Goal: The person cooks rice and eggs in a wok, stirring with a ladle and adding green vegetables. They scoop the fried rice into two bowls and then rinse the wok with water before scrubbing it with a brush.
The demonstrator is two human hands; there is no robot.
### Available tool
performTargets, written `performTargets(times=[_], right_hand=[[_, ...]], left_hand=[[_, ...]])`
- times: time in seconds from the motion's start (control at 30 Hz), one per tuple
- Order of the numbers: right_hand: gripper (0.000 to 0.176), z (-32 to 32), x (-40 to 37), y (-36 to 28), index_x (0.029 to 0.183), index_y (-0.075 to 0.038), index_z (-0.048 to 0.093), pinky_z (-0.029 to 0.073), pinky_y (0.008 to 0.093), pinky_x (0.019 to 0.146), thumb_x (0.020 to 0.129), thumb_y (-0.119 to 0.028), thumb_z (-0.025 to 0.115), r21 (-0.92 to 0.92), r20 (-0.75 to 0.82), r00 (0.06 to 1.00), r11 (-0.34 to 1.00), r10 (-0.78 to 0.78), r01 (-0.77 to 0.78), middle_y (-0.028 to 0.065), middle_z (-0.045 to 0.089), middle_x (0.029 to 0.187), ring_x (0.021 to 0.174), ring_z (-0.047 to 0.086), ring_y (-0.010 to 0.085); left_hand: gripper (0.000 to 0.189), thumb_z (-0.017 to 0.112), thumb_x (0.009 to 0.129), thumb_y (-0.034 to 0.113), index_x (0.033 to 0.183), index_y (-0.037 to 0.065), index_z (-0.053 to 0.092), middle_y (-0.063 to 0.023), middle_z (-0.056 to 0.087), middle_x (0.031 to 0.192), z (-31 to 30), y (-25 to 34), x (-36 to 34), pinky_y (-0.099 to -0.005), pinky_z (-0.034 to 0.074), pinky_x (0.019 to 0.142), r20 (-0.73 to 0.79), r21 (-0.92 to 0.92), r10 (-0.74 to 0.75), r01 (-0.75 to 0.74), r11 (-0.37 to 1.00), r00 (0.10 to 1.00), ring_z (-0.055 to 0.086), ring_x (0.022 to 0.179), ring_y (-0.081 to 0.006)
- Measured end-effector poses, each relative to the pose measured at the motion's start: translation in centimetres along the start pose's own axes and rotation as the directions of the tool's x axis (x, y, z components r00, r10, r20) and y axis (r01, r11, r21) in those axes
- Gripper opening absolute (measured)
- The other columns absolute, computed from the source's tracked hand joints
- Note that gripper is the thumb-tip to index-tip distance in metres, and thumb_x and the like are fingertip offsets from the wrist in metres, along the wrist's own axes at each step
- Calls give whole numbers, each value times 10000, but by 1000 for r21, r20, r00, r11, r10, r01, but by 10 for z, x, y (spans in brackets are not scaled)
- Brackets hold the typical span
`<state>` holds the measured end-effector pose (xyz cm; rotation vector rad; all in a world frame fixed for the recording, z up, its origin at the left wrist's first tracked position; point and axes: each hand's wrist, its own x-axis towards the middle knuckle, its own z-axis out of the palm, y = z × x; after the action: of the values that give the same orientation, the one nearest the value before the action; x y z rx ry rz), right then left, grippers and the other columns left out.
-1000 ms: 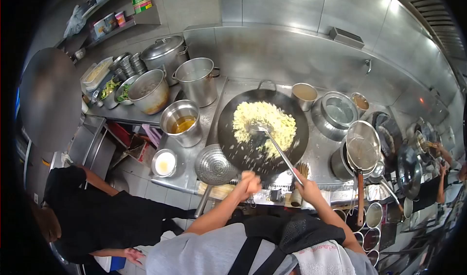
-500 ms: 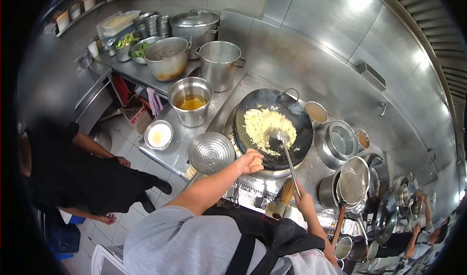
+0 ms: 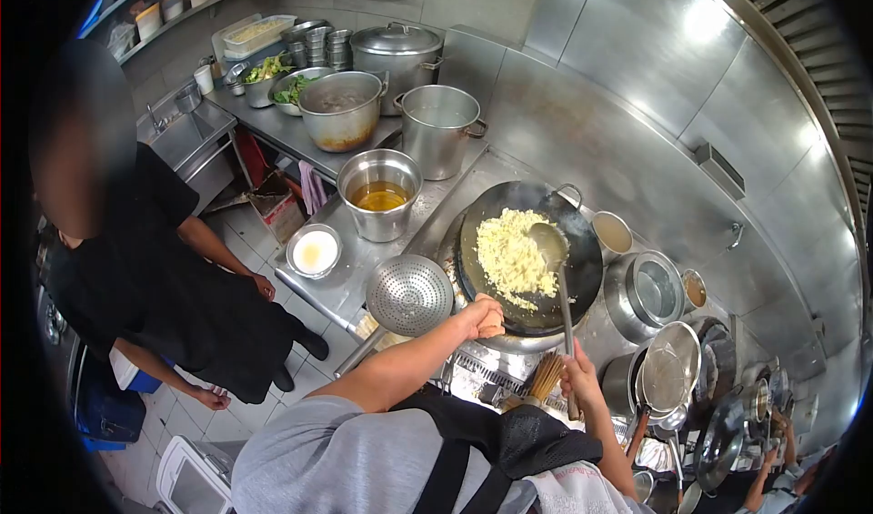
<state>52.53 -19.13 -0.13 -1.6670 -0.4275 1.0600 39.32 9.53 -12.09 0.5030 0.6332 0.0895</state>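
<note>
My left hand point(image 3: 482, 318) is closed on a tan cloth at the near-left rim of a black wok point(image 3: 582, 277). Its fingers are wrapped round the cloth and the rim. Pale yellow, crumbly food point(image 3: 514, 257) lies in the wok. In my right hand point(image 3: 579, 377) is the handle of a long metal ladle point(image 3: 549, 239), whose bowl rests at the right side of the food. A perforated strainer point(image 3: 409, 294) sits left of the wok, and a bamboo brush point(image 3: 545, 377) lies below it.
A pot of yellow oil point(image 3: 379, 196) and a bowl of white stuff point(image 3: 315, 251) stand at the left. Tall pots point(image 3: 439, 132) are behind. More pots point(image 3: 645, 287) and a mesh strainer point(image 3: 668, 373) are at the right. A person in black point(image 3: 173, 287) stands left; others are far right.
The ladle bowl has moved up and right across the food, and my right hand has drawn slightly back. The whole view has shifted, and the person in black appears further right.
</note>
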Motion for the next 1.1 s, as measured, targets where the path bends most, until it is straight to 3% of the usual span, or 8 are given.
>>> performTargets(times=[0.13, 0.23, 0.33, 0.53, 0.8, 0.87, 0.97, 1.1], right_hand=[[647, -9, 74, -5, 1588, -258, 222, 399, 267, 385, 1018, -201, 524, -123, -130, 960, 965, -249, 233, -21, 419, 610, 437, 419, 86], [640, 22, 95, -34, 1575, -164, 273, 431, 259, 460, 1005, -190, 561, -67, -62, 988, 988, -144, 139, -24, 529, 658, 498, 470, 104], [706, 37, 103, -2, 1582, -262, 231, 550, 431, 697, 972, -164, 572, -704, 83, 891, 607, -446, 369, 211, 729, 959, 731, 702, 343], [650, -35, -16, 25, 1512, -365, 362, 500, 569, 746, 930, -223, 616, -973, 39, 947, 203, -319, 108, 285, 672, 899, 831, 653, 475], [633, 13, -138, 22, 1533, -218, 380, 535, 430, 822, 950, -155, 618, -728, -194, 950, 685, -246, 28, 299, 688, 981, 896, 696, 416], [614, 19, -182, 3, 1546, -188, 358, 436, 324, 1029, 984, -165, 603, -399, 27, 948, 866, -318, 301, 230, 614, 1327, 1212, 608, 251], [601, 0, -210, -18, 1551, -189, 347, 290, 282, 1138, 1002, -167, 592, -400, 167, 985, 909, -51, 115, 119, 459, 1523, 1374, 396, 140], [596, -1, -138, 10, 1527, -266, 380, 516, 406, 856, 972, -221, 593, -769, -13, 992, 635, -126, 71, 236, 675, 1158, 960, 697, 350]], left_hand=[[80, 625, 798, 110, 799, 35, 600, -140, 657, 835, 8, 5, -12, -420, 630, 628, -11, -5, 0, 0, 1000, 1000, 677, 693, -255], [87, 628, 791, 109, 831, 36, 601, -131, 651, 817, 6, 3, -13, -406, 631, 632, 18, 30, 20, -21, 999, 1000, 676, 687, -254], [104, 621, 837, 154, 841, 53, 600, -117, 641, 789, 5, 4, -13, -410, 639, 623, -4, 30, 21, -21, 999, 1000, 676, 674, -247], [97, 600, 850, 136, 837, 41, 594, -118, 636, 785, 6, 4, -12, -415, 642, 633, 26, 24, 21, -22, 999, 999, 675, 660, -254], [83, 592, 861, 87, 816, 20, 612, -130, 638, 810, 17, -24, -69, -436, 609, 607, -8, -94, 78, -78, 993, 997, 666, 708, -261], [40, 594, 855, 73, 832, 41, 604, -128, 636, 812, 51, -16, -146, -451, 604, 635, -17, -101, 37, -38, 994, 999, 657, 739, -260], [39, 607, 840, 75, 841, 68, 569, -101, 616, 785, 30, -24, -119, -444, 585, 619, 44, -157, 5, 2, 988, 999, 640, 702, -263], [132, 616, 852, 62, 952, 101, 539, -108, 631, 830, 7, -20, -36, -462, 576, 612, 170, -43, -105, 114, 993, 980, 655, 765, -258]])
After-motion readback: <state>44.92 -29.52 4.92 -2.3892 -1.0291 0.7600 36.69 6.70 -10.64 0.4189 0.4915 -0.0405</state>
